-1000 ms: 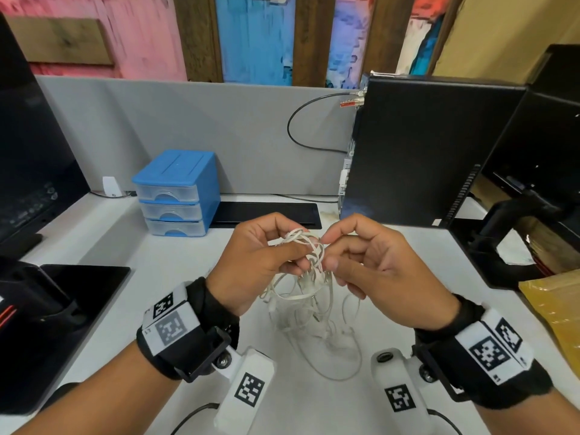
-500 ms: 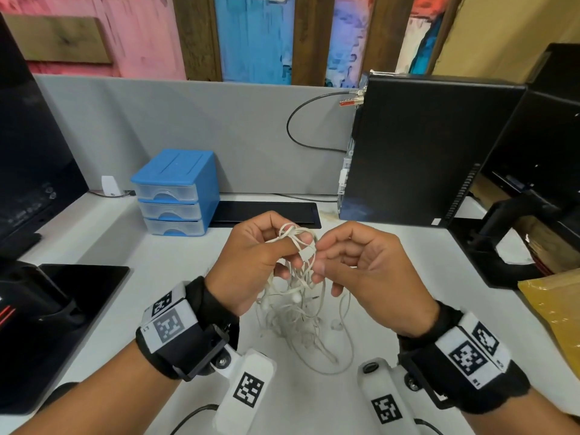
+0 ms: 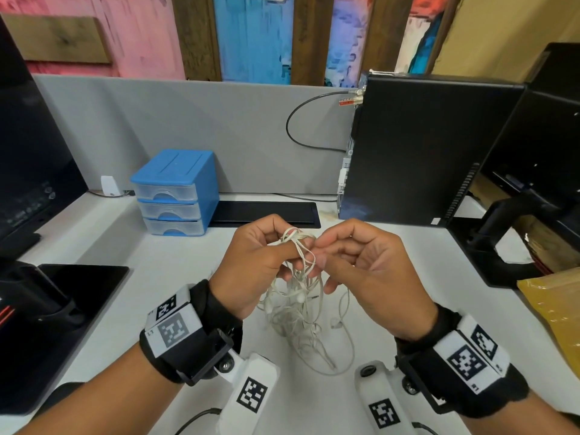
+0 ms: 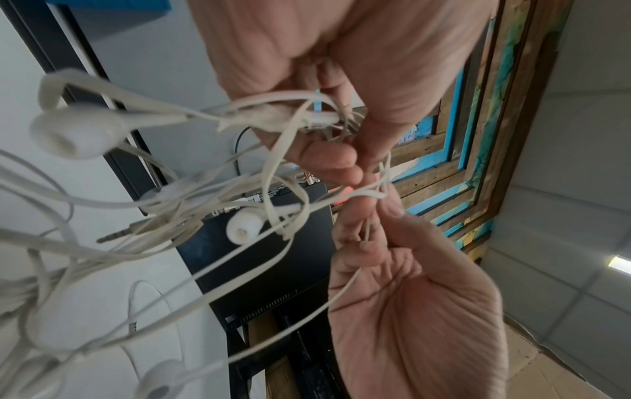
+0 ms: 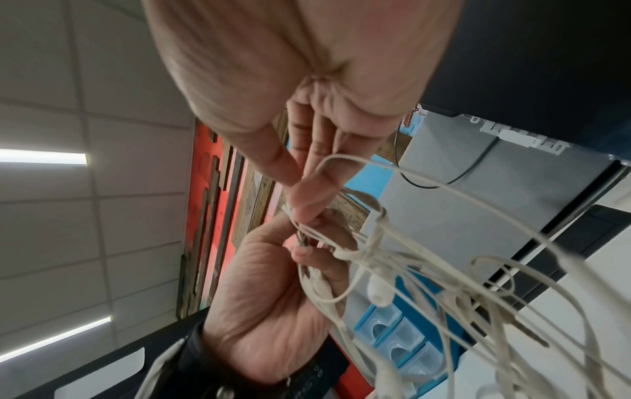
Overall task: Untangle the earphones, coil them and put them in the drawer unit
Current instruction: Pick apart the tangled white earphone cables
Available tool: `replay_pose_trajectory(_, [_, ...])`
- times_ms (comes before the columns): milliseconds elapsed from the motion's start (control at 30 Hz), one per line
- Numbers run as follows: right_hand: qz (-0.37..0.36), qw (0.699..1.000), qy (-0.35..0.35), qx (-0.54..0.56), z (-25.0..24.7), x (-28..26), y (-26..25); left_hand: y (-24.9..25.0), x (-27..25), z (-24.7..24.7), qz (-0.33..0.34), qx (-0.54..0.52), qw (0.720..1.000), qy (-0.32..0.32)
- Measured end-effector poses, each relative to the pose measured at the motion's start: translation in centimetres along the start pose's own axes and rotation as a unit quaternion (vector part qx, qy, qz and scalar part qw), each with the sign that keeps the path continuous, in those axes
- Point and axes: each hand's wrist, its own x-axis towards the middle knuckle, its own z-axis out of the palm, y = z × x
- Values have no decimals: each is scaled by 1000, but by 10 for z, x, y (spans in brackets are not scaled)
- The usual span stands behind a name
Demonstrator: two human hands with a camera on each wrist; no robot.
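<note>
While the blue drawer unit (image 3: 175, 191) sits closed at the back of the white surface (image 3: 103, 246), the left hand (image 3: 260, 262) and right hand (image 3: 370, 271) each pinch the tangled earphones (image 3: 298, 296), cords drooping to it.

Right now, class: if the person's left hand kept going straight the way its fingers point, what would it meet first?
The left hand points rightward at the tangled white earphone cords that it already pinches; just beyond them, it would most likely meet the right hand's fingertips. Depth between the hands is unclear.
</note>
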Motion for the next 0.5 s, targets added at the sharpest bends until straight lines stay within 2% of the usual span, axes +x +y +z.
replay_pose_trajectory(233, [-32, 991, 10, -131, 11, -8, 1, -5, -1, 5, 11, 39, 998, 40])
replay_pose_trajectory(500, [-56, 971, 66, -224, 8, -7, 8, -8, -1, 3, 24, 76, 996, 39])
